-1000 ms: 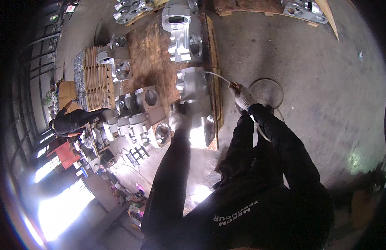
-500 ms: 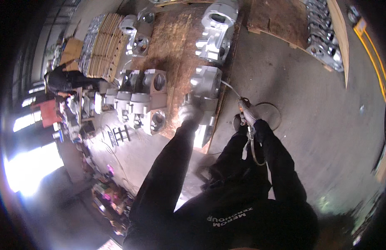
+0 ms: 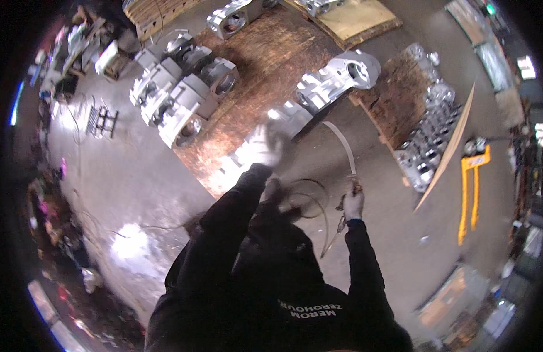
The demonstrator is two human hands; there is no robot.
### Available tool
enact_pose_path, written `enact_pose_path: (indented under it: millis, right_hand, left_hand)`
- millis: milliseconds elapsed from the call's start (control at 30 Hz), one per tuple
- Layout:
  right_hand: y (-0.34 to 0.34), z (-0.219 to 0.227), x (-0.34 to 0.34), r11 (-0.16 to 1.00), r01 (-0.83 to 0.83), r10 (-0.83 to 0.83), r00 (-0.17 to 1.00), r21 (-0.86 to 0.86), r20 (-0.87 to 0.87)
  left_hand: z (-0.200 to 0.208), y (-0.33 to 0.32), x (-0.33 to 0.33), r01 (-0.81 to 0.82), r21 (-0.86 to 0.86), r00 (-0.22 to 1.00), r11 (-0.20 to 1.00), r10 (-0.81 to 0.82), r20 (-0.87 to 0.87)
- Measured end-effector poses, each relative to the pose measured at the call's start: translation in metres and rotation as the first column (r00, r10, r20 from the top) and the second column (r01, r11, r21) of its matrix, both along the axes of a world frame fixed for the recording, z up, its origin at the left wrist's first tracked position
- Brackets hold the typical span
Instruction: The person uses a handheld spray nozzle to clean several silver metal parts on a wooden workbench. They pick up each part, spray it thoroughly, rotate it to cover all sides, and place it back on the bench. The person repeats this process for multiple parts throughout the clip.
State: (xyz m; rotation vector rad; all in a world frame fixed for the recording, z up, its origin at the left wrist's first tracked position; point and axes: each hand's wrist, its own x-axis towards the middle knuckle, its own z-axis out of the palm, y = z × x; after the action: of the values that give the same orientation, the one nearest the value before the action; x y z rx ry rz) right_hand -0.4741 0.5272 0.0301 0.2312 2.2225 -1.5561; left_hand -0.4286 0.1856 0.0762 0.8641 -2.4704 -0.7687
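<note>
Grey metal castings (image 3: 290, 115) stand in a row along the right edge of a brown wooden pallet (image 3: 265, 53). My left hand (image 3: 268, 144), in a pale glove, is over the near castings of this row. Motion smears its fingers, so their grip is unclear. Off the pallet's right side, my gloved right hand (image 3: 353, 205) is wrapped round an air blow gun (image 3: 355, 186). Its long thin nozzle (image 3: 345, 146) shows as a blurred arc toward the row. A hose (image 3: 325, 232) trails from the gun and loops beside my legs.
More castings (image 3: 186, 97) are grouped on the pallet's left side. A second pallet (image 3: 386, 105) with small metal parts (image 3: 427, 138) and an upright thin board (image 3: 450, 149) stands to the right. Beyond it is a yellow pallet jack (image 3: 469, 188). A black rack (image 3: 104, 122) lies on the left floor.
The view has turned, so the pallet now runs diagonally. My right hand has swung outward to the right with the air blow gun. My left hand remains over the row of castings.
</note>
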Motion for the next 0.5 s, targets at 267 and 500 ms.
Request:
enact_pose_path:
  millis: [267,500]
  right_hand:
    - [-0.047,0.093,-0.042,0.798,-0.430,0.538,0.823,0.422,-0.179]
    - [0.001,0.027,-0.018,0.962,-0.135,0.127,0.991,0.239,0.048]
  left_hand:
    - [-0.075,0.044,0.089,-0.404,0.626,0.827,0.667,0.558,-0.062]
    - [-0.029,0.060,0.080,-0.103,0.977,0.909,0.187,0.417,0.016]
